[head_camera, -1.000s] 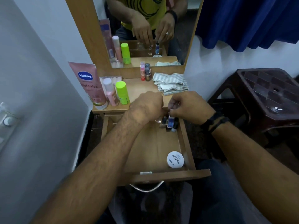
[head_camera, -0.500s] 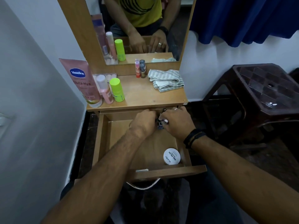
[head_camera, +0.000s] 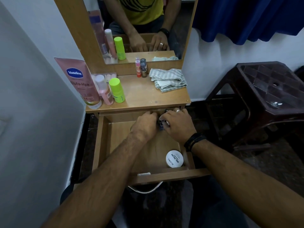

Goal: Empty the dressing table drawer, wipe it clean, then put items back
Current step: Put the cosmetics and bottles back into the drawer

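Drawer (head_camera: 105,145) pulled out from under table (head_camera: 148,97), wood floor showing. Both hands reach into its far end, at 12 o'clock of the drawer, just under the table edge. Left hand (head_camera: 144,125) knuckles up, fingers curled down next to small nail polish bottles (head_camera: 161,125); can't tell if it grips one, fingertips hidden. Right hand (head_camera: 178,123) has fingers curled round the bottles, a dark cap poking out by the ring finger; black band on wrist. Hands nearly touching, bottles between them.

White round tub (head_camera: 174,158) labelled nail polish sits in drawer near-right corner, approx 4 o'clock from the hands, apart from them, just beside front and right walls.

On table: Vaseline tube (head_camera: 79,79) at far left, standing cap down; pink bottle (head_camera: 104,89) and green bottle (head_camera: 116,90) just beside it at its 3 o'clock. Small upright bottles (head_camera: 141,67) at 12 o'clock by the mirror (head_camera: 144,30) base. Striped folded cloth (head_camera: 168,79) at 2 o'clock on table, near right edge.

Dark plastic stool (head_camera: 266,89) at 3 o'clock of table, blue curtain (head_camera: 246,17) above it.
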